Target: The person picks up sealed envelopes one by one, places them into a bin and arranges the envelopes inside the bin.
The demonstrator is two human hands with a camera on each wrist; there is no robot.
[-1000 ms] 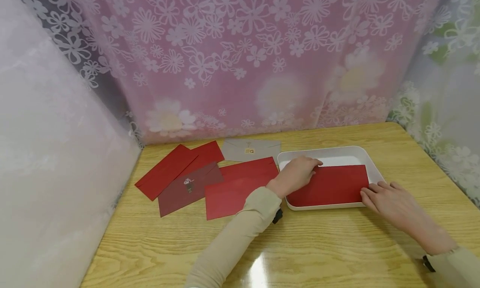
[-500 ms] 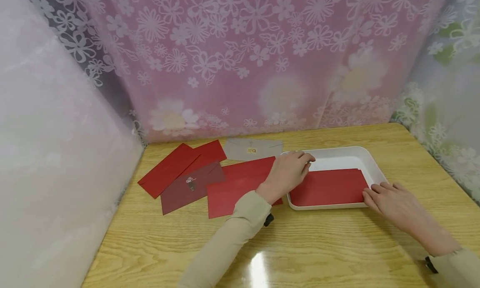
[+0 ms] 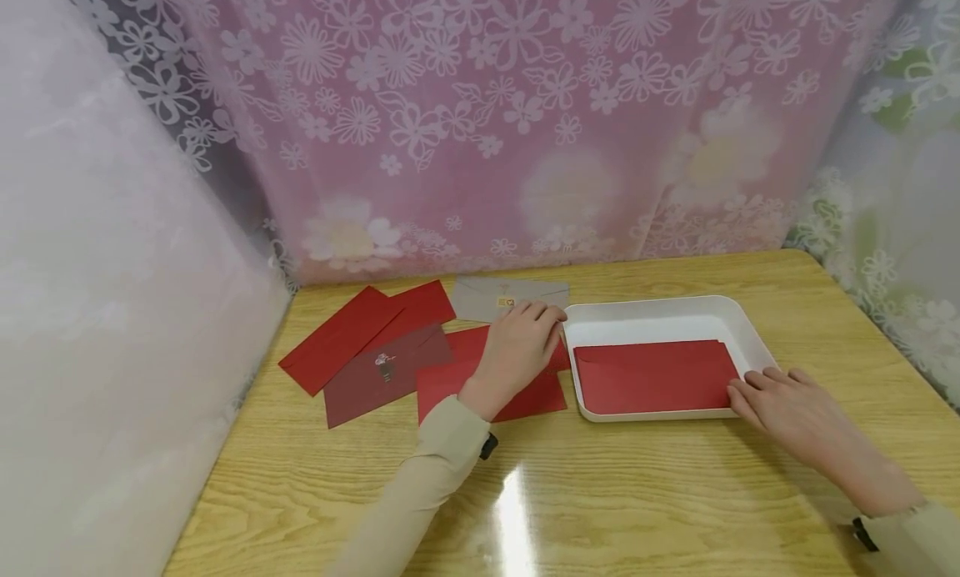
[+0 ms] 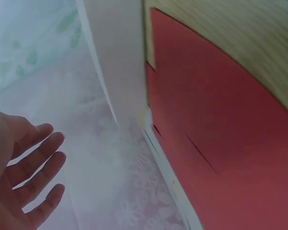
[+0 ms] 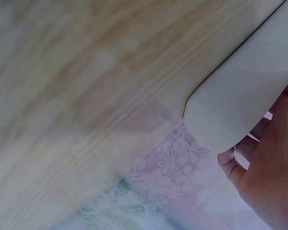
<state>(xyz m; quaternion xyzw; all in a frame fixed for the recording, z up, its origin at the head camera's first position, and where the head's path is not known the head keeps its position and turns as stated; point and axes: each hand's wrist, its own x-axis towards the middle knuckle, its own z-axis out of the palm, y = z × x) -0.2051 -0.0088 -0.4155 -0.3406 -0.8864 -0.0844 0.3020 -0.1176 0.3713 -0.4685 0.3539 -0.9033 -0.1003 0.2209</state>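
In the head view a white tray (image 3: 675, 320) stands on the table with red envelopes (image 3: 652, 378) stacked inside, their edges slightly offset. My right hand (image 3: 795, 414) grips the tray's right edge, fingers curled over the rim in the right wrist view. Left of the tray, my left hand (image 3: 513, 348) hovers over loose red envelopes (image 3: 442, 387), partly covering them. Its fingers are relaxed and hold nothing, as the left wrist view confirms. Further left lie a maroon envelope (image 3: 352, 398) with a small printed motif and a red envelope (image 3: 333, 343) overlapping another.
A grey envelope (image 3: 476, 293) with a gold sticker lies at the back, near the tray's left corner. Floral curtains (image 3: 480, 143) hang behind the wooden table (image 3: 615, 494) and along its sides.
My left hand has let go of the red envelope, now lying in the tray, and moved left over the loose envelopes. My right hand has stayed at the tray's edge.
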